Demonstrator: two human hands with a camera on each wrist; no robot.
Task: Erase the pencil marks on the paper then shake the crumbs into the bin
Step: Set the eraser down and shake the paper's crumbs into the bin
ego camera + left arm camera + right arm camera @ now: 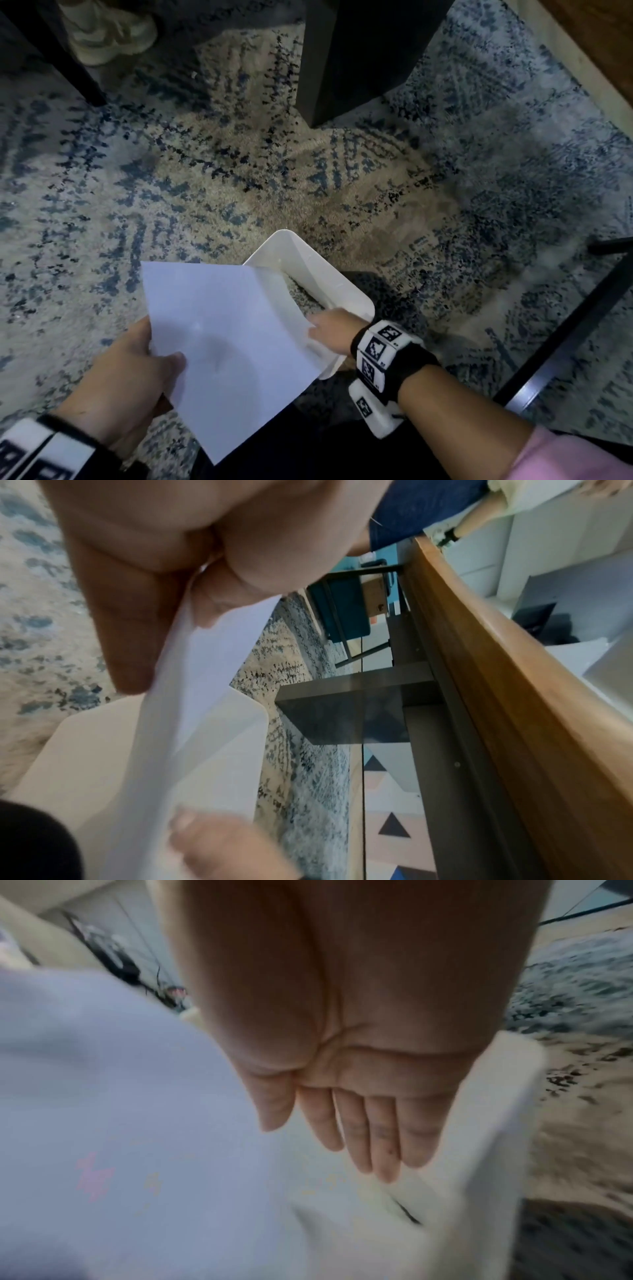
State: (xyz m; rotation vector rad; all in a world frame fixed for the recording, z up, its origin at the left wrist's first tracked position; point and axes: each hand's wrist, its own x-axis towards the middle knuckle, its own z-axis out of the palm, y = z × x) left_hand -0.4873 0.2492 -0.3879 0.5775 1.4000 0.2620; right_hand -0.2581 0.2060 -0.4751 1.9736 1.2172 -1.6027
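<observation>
A white sheet of paper hangs tilted over a white plastic bin on the rug, its right edge dipping into the bin's opening. My left hand pinches the sheet's left edge, thumb on top and fingers underneath; the left wrist view shows the same pinch on the paper. My right hand reaches into the bin at the sheet's right edge. Its fingers are straight and together beside the paper, within the bin wall. No pencil marks show on the sheet.
A blue and beige patterned rug covers the floor. A dark furniture leg stands beyond the bin, black metal legs cross at the right, and a pale shoe sits at the top left. A wooden table edge runs overhead.
</observation>
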